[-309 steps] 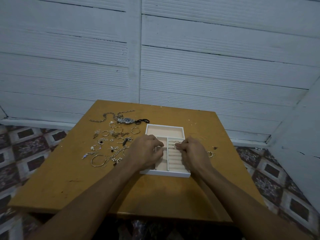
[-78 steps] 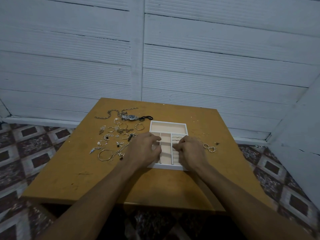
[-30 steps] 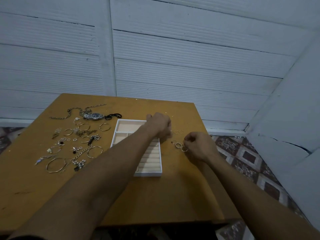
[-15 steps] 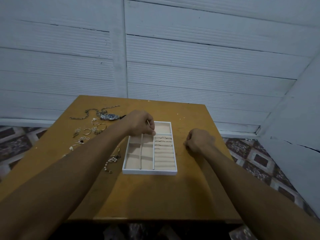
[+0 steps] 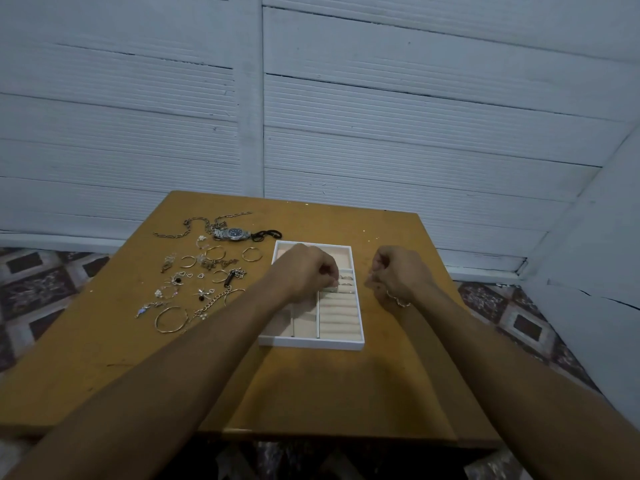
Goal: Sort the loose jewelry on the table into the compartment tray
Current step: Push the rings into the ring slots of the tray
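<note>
The white compartment tray with beige lining lies mid-table. A few rings sit in its ring rolls at the right. My left hand hovers over the tray's upper middle, fingers curled, fingertips pinching a small ring at the ring rolls. Just right of the tray, my right hand is held with curled fingers around small linked rings that peek out under the palm. Loose jewelry is spread left of the tray: a wristwatch, a chain, a bangle and several small rings and earrings.
The wooden table stands against a white panelled wall. Patterned floor tiles show beyond both side edges. A black cord lies beside the watch, close to the tray's far left corner.
My left hand has moved from the tray's far compartments toward the ring rolls. My right hand has lifted slightly beside the tray, still holding the linked rings.
</note>
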